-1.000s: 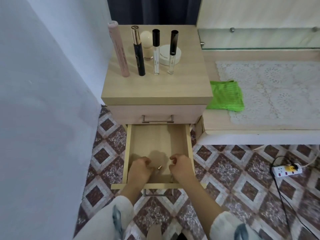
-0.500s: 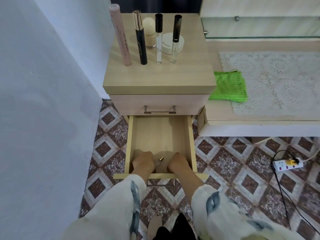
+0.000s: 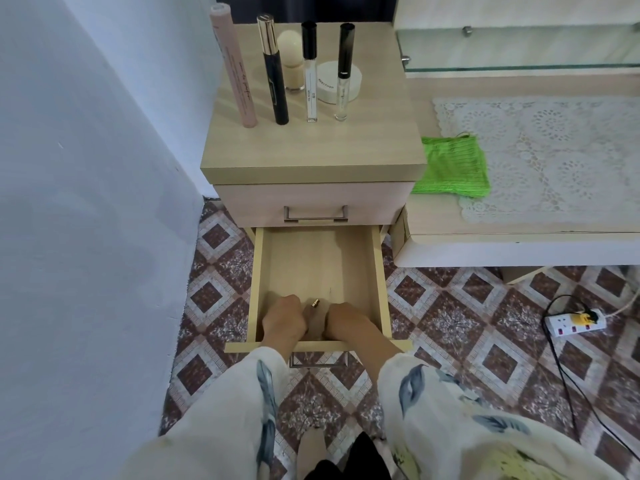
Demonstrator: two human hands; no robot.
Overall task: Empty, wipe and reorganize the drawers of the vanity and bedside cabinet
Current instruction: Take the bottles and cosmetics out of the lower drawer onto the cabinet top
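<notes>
— What kind of place is this?
— A home, I think a bedroom corner. A small wooden cabinet carries makeup tubes and a cream jar. To the right stands a low vanity with a lace mat and a glass shelf. The floor has patterned tiles.

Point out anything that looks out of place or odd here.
A small gold-tipped piece sits in the open lower drawer, between the left hand and right hand. A green cloth lies rumpled on the vanity beside the cabinet. Nothing looks spilled or broken.
</notes>
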